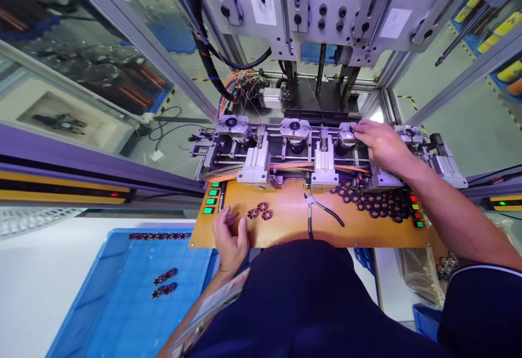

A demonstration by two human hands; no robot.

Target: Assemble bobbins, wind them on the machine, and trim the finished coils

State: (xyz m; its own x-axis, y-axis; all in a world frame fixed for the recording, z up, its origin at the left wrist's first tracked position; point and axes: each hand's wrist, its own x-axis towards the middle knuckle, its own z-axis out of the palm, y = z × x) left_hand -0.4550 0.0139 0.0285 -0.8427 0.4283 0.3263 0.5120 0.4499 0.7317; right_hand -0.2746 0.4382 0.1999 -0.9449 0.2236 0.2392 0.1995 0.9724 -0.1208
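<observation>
My right hand [383, 143] reaches over the third clamping fixture [348, 136] of the machine. Its fingers are together and bent down onto the fixture's top, covering part of it; what they grip is hidden. My left hand [231, 241] is at the left front of the orange-yellow panel [281, 227], fingers loosely curled and thumb apart, with nothing visible in it. Close to it lie three small slotted ring cores [260, 211] and a column of green buttons [210, 201]. Dark round parts sit on the left fixture [232, 124] and middle fixture [294, 126].
Cutting pliers [310, 201] lie mid-panel. Several dark ring cores [373, 201] cover its right side, beside red, yellow and green buttons [415, 208]. A blue tray [122, 303] at left holds short rows of cores [164, 283]. A large metal plate [326, 16] hangs above the fixtures.
</observation>
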